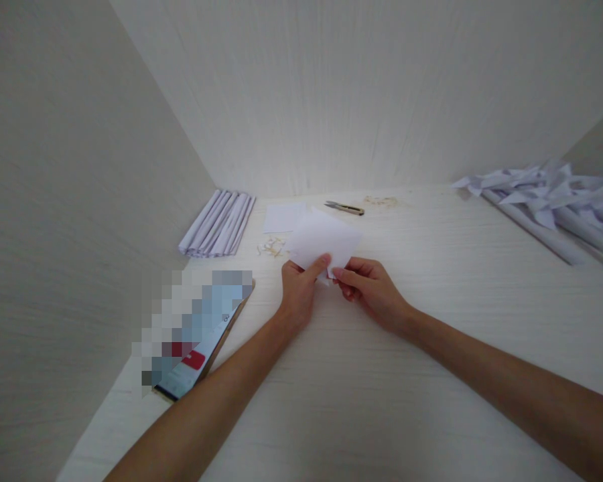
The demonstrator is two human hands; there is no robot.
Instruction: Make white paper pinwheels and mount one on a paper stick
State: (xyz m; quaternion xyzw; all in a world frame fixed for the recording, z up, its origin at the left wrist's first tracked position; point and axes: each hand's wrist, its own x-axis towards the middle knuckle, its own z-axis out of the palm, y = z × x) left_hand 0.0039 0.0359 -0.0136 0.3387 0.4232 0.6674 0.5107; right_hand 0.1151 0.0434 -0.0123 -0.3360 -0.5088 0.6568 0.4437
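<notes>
A white sheet of paper (324, 235) is held up over the table between both hands. My left hand (301, 284) pinches its lower left part, thumb on top. At the lower right edge, the thumb and fingers of my right hand (366, 284) close on the paper close to a slit or fold. Which of the two it is, I cannot tell. Behind the paper lie a flat stack of white square paper (283, 217) and a pair of thread snips (345, 207). Several small pale sticks or pins (272, 248) are scattered left of the paper.
Rolled paper tubes (218, 224) lie bundled at the back left. Paper pinwheels (543, 191) on rolled sticks are heaped at the far right. A phone (216, 341), partly blurred out, lies beside my left forearm. More small pale bits (382, 201) rest near the back wall (331, 100).
</notes>
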